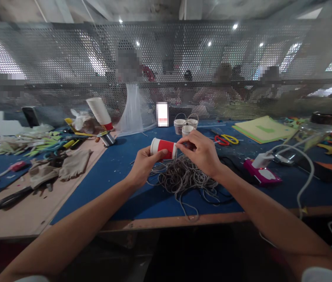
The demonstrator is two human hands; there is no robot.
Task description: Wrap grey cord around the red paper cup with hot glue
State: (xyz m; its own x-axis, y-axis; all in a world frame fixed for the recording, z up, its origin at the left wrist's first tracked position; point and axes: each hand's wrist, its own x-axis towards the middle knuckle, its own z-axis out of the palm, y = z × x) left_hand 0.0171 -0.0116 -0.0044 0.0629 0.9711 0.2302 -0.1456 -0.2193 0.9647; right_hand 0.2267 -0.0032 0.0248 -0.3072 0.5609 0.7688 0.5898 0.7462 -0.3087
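Note:
A white paper cup with a red band lies sideways in my left hand, whose thumb presses on the band. My right hand is at the cup's right end, thumb and forefinger pinched together there. Whatever is between those fingertips is too small to make out. Beneath both hands a tangled heap of grey cord rests on the blue table mat. Just beyond my right hand stand several small cups with thin loop handles.
Scissors with red and yellow handles lie right of the cups. A magenta power strip with a white plug sits at the right. Stacked paper cups, a metal can and grey gloves are at the left. Perforated mesh stands behind.

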